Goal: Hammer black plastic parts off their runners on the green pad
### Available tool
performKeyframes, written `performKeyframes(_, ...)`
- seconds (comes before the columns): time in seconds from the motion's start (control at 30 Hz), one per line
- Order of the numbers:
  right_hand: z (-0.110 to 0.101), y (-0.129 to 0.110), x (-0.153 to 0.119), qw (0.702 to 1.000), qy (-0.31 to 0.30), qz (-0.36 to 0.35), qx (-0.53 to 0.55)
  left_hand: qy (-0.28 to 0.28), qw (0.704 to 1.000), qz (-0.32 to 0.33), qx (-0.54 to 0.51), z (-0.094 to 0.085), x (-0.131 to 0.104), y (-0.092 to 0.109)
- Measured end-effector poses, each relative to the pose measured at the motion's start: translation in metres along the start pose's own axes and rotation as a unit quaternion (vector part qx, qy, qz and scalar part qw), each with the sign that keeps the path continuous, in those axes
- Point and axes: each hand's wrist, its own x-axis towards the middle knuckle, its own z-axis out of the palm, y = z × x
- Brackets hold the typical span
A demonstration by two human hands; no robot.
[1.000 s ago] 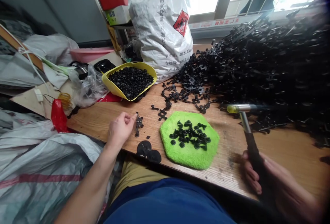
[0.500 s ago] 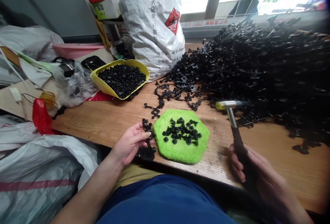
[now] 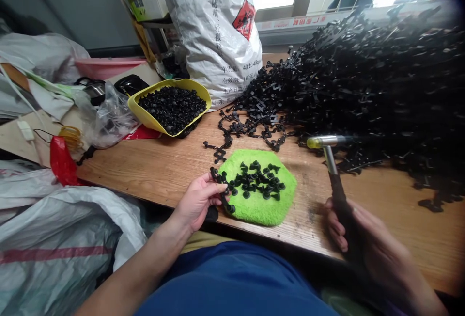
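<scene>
Between the thumb and fingers of my left hand (image 3: 201, 197) is a black plastic sprue (image 3: 222, 185) with round-headed parts on it. It hangs over the left edge of a green fuzzy hexagonal pad (image 3: 261, 214). Several loose black plastic clips (image 3: 257, 180) lie on the pad's middle. My right hand (image 3: 370, 233) is wrapped round the dark handle of a small hammer (image 3: 331, 161). The hammer has a silver head with a yellow tip facing left, raised over the table right of the pad.
A huge heap of black sprues (image 3: 356, 83) covers the right and back of the wooden table (image 3: 145, 165). At the back left, a yellow scoop (image 3: 132, 107) is full of small black parts. Behind it stands a white sack (image 3: 221, 30). Plastic bags (image 3: 65, 238) hang at the left.
My left hand has moved right with the sprue, which now overlaps the pad's left edge. The hammer in my right hand stays nearly in place; the whole view has shifted slightly.
</scene>
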Motion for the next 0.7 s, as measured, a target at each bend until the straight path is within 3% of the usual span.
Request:
performKeyframes(0.33, 0.010, -0.005, -0.002, 1.000, 0.007, -0.005, 0.000, 0.009, 0.999, -0.007, 0.050, 0.003, 0.004, -0.001)
performKeyframes(0.47, 0.009, -0.005, -0.003, 0.994, 0.019, -0.011, -0.108, 0.014, 0.998, 0.008, 0.060, 0.004, 0.006, -0.003)
performKeyframes(0.53, 0.012, -0.009, -0.008, 0.970, 0.043, -0.053, -0.235, 0.022, 0.998, 0.016, 0.063, 0.005, 0.005, -0.004)
performKeyframes(0.6, 0.019, -0.015, -0.015, 0.919, 0.053, -0.126, -0.370, 0.032, 0.997, 0.021, 0.062, 0.007, 0.005, -0.005)
performKeyframes(0.7, 0.032, -0.021, -0.021, 0.833, -0.004, -0.203, -0.514, 0.039, 0.997, 0.028, 0.061, 0.009, 0.004, -0.005)
